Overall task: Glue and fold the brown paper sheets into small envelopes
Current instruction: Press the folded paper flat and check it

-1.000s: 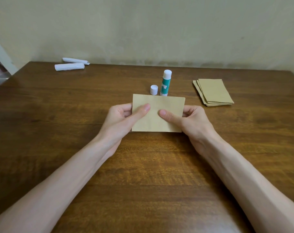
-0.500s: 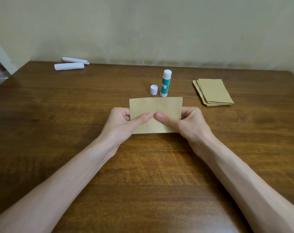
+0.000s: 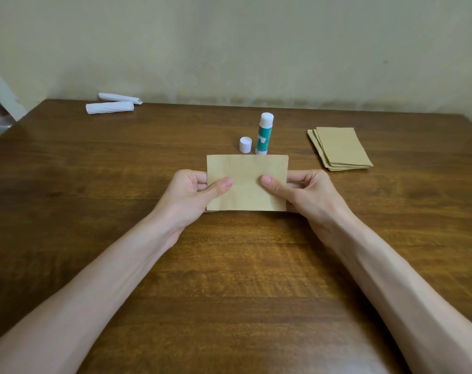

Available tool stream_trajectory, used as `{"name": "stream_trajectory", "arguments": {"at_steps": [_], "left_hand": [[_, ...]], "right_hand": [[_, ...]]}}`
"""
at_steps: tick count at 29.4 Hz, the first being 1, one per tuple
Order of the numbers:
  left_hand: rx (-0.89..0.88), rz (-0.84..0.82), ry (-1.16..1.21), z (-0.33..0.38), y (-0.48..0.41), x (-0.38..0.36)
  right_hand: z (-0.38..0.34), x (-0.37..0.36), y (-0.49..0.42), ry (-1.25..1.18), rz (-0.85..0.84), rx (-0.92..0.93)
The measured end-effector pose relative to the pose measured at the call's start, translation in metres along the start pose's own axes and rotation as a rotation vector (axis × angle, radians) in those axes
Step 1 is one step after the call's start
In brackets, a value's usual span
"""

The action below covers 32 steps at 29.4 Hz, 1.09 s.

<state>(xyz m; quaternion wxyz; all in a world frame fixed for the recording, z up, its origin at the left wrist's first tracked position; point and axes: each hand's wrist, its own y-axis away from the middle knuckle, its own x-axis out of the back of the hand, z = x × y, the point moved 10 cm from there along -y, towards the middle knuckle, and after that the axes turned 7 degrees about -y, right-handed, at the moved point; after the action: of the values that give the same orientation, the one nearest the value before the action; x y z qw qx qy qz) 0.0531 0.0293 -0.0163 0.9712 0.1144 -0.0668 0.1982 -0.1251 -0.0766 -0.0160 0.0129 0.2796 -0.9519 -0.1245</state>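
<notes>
Both hands pinch the brown sheet dead centre, long axis nine-to-three; left hand takes the nine edge, right hand the three; glue stick stands at twelve, equally near both.

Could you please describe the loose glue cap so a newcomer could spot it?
On the wooden table, just beyond the held brown sheet, stands a green-and-white glue stick. The cap is the stubby white cylinder just left of it.
</notes>
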Motion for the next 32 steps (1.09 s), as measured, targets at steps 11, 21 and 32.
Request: {"name": "stream_trajectory", "arguments": {"at_steps": [11, 21, 32], "left_hand": [[0.041, -0.030, 0.041, -0.001, -0.001, 0.000], [0.001, 0.043, 0.074, 0.001, 0.002, -0.003], [0.017, 0.042, 0.076, -0.002, 0.001, -0.006]], "right_hand": [[-0.005, 0.003, -0.001, 0.019, -0.014, 0.064], [-0.001, -0.023, 0.003, -0.020, -0.080, 0.099], [0.008, -0.010, -0.002, -0.008, 0.026, 0.033]]}}
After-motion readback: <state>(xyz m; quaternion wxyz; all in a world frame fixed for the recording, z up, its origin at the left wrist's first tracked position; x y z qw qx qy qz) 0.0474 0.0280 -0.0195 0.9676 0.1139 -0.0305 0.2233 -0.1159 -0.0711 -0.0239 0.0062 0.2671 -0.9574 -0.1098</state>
